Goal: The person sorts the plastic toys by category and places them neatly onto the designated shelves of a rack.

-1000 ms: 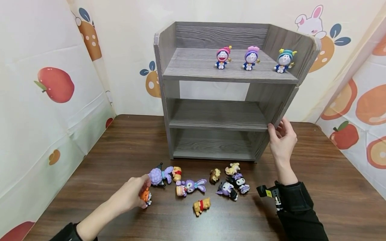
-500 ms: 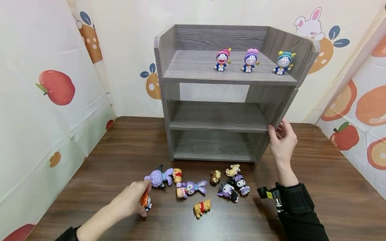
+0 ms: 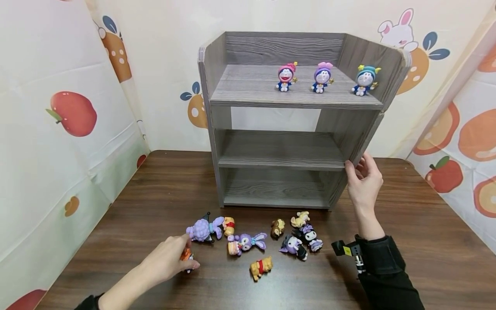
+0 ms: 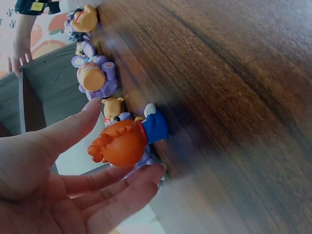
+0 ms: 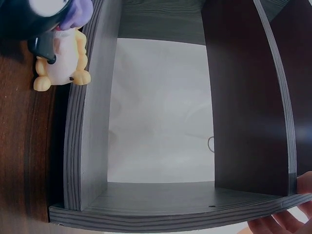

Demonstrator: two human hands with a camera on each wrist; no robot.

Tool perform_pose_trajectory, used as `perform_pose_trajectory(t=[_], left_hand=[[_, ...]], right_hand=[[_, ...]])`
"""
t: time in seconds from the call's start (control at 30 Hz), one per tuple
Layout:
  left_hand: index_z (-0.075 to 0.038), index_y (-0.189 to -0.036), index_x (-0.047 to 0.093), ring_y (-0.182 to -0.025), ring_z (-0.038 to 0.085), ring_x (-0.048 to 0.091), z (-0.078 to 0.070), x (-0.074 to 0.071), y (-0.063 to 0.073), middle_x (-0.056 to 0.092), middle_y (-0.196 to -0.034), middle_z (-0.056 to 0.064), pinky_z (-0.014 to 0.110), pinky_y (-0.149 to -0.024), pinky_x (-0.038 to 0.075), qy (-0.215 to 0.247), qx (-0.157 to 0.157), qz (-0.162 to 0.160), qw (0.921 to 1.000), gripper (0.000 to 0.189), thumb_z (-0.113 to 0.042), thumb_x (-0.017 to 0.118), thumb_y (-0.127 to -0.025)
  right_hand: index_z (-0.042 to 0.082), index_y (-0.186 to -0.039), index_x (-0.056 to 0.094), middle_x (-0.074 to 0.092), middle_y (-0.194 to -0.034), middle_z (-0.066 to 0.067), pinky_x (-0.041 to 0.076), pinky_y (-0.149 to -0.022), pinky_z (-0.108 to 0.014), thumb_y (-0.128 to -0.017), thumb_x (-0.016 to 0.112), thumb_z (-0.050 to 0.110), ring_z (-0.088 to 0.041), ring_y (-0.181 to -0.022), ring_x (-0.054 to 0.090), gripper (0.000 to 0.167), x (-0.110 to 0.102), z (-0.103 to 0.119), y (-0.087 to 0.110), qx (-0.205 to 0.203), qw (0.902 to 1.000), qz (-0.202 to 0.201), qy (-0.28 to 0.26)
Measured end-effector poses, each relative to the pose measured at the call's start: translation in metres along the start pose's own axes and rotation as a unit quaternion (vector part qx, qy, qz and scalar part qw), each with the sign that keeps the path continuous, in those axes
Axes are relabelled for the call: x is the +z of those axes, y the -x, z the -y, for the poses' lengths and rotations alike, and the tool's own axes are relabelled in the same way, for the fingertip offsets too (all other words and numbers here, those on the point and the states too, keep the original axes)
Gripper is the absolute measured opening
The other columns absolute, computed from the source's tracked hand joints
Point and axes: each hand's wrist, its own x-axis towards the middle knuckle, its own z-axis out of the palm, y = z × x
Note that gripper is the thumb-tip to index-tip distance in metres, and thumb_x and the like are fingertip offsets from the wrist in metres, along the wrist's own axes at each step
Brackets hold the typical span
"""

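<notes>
At the left of the tabletop my left hand (image 3: 166, 256) curves around a small figurine with an orange hood (image 3: 187, 255). In the left wrist view the figurine's blue body (image 4: 156, 127) shows, the thumb (image 4: 80, 119) stands apart from the hood and the fingers (image 4: 129, 195) lie along its other side. My right hand (image 3: 364, 181) grips the right side panel of a grey wooden shelf (image 3: 280, 163), thumb at the front edge and fingers behind. Three blue figurines in hats, one pink (image 3: 285, 77), one purple (image 3: 322, 77), one teal (image 3: 365, 80), stand on the top level.
Several figurines lie before the shelf: a purple fluffy one (image 3: 201, 229), a purple long-eared one (image 3: 246, 242), a yellow bear in red (image 3: 261, 268), a brown one (image 3: 277, 228), a cream one (image 3: 300, 219) and two black-and-purple ones (image 3: 293, 246). Printed cloth hangs behind.
My left thumb has swung outward to the right, away from the palm, beside the orange-hooded figurine. My right hand keeps its grip on the shelf.
</notes>
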Motion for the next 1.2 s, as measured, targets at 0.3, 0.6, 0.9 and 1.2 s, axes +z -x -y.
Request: perform_pose_trajectory(t=[0.3,0.6,0.9,1.2], left_hand=[[-0.012,-0.06,0.048,-0.043,0.01,0.039,-0.008,0.0,0.003,0.045,-0.044,-0.008,0.027,-0.041,0.031,-0.033,-0.084,-0.008,0.9959,0.035,-0.033,0.076,-0.063],[-0.012,-0.06,0.047,-0.046,0.012,0.038,-0.004,0.003,0.003,0.041,-0.052,-0.004,0.027,-0.042,0.03,-0.044,-0.058,-0.024,0.997,0.037,-0.024,0.082,-0.057],[-0.013,-0.058,0.049,-0.049,0.009,0.039,-0.011,0.001,-0.002,0.041,-0.053,-0.006,0.027,-0.044,0.032,-0.054,-0.018,-0.026,0.9981,0.033,-0.015,0.082,-0.055],[-0.006,-0.068,0.06,-0.056,0.009,0.042,-0.038,-0.015,-0.014,0.048,-0.062,-0.004,0.026,-0.048,0.036,-0.064,0.049,-0.059,0.995,0.018,-0.006,0.077,-0.06]], right_hand=[[0.008,-0.116,0.059,0.062,-0.1,-0.013,0.045,-0.063,-0.011,-0.082,0.057,0.005,-0.002,-0.077,0.058,0.034,0.0,0.001,0.0,-0.002,1.0,0.004,0.001],[0.008,-0.114,0.06,0.063,-0.096,-0.011,0.045,-0.061,-0.011,-0.082,0.057,0.004,-0.003,-0.076,0.058,0.033,0.0,0.002,0.0,-0.003,1.0,-0.003,-0.001],[0.007,-0.116,0.06,0.062,-0.098,-0.012,0.044,-0.062,-0.01,-0.082,0.057,0.004,-0.003,-0.077,0.058,0.034,-0.001,0.0,0.0,0.002,1.0,-0.003,-0.002],[0.006,-0.117,0.059,0.062,-0.099,-0.014,0.044,-0.065,-0.011,-0.083,0.056,0.004,-0.001,-0.08,0.057,0.034,0.0,-0.001,0.0,-0.009,0.9999,0.005,-0.007]])
